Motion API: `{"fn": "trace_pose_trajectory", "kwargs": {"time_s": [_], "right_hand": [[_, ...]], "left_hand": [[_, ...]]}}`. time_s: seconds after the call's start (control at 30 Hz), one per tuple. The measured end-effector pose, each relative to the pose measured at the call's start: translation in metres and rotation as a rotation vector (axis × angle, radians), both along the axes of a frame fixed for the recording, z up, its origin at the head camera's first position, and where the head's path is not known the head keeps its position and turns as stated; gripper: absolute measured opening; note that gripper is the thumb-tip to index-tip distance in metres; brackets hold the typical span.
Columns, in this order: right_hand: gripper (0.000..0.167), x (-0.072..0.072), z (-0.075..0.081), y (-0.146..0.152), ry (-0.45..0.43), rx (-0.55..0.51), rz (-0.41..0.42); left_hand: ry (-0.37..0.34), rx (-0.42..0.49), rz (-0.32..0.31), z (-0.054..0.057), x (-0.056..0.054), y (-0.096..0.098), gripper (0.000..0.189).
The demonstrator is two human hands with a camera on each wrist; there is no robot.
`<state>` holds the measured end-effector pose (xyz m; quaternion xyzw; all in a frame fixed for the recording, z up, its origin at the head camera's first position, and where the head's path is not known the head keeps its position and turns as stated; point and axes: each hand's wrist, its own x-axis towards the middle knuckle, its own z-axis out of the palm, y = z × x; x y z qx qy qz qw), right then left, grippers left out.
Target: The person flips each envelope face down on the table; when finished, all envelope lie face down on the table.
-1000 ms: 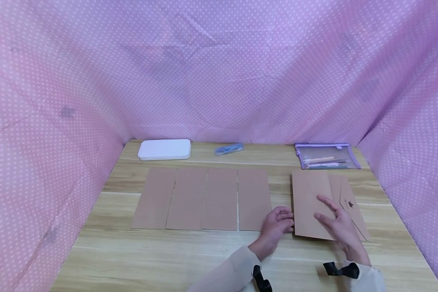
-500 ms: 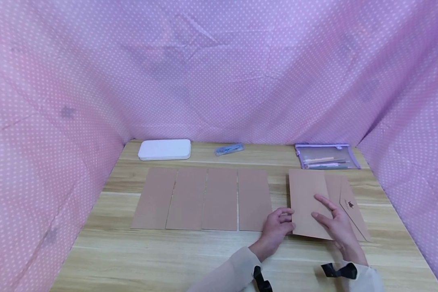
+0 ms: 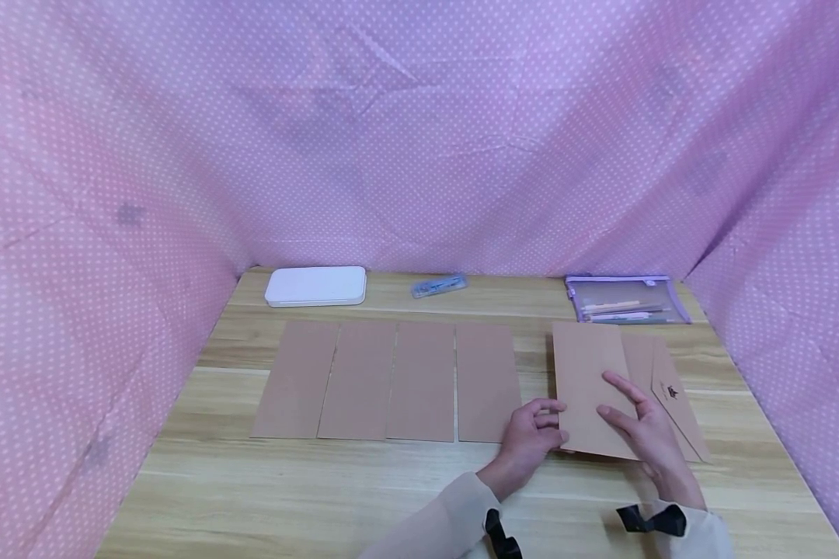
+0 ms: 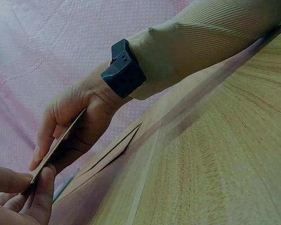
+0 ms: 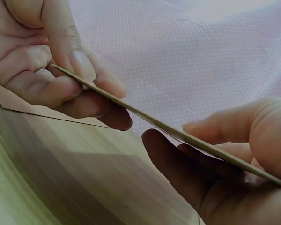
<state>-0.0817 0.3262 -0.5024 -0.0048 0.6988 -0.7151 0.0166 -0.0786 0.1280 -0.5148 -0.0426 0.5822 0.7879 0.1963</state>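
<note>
A plain brown kraft envelope [image 3: 587, 365] is held slightly above the table at the right, its face turned up in the head view. My left hand [image 3: 527, 442] pinches its left edge near the lower corner; in the right wrist view the left thumb [image 5: 82, 65] lies on top with fingers below. From the right side my right hand [image 3: 650, 442] grips the same envelope, thumb and index finger over its face, other fingers beneath. Partly covered behind it lies another brown envelope [image 3: 673, 394] with a pointed flap and a dark crown print.
Several brown kraft rectangles [image 3: 419, 380] lie side by side across the wooden table [image 3: 308, 497]. Along the back are a white flat case [image 3: 315, 286], a small blue clear case [image 3: 439, 286] and a purple-edged zip pouch [image 3: 625, 301] of pens. Pink dotted cloth [image 3: 419, 155] surrounds the table.
The held envelope has shifted slightly left, with my right hand following. My left fingers, earlier beside its left edge, now pinch that edge. The envelopes on the table have not moved.
</note>
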Motion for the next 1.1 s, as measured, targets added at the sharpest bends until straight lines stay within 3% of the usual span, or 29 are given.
{"fn": "trace_pose_trajectory", "kwargs": {"time_s": [0.77,0.93,1.1], "right_hand": [[0.052,0.036,-0.007,0.022,-0.005,0.052,0.054],[0.051,0.041,-0.004,0.023,-0.007,0.109,0.066],[0.051,0.045,-0.005,0.023,-0.011,0.098,0.083]], "left_hand": [[-0.023,-0.100,0.011,-0.004,0.003,-0.010,0.042],[0.004,-0.117,-0.005,-0.006,0.004,-0.013,0.042],[0.010,-0.126,-0.009,-0.008,0.006,-0.016,0.043]]}}
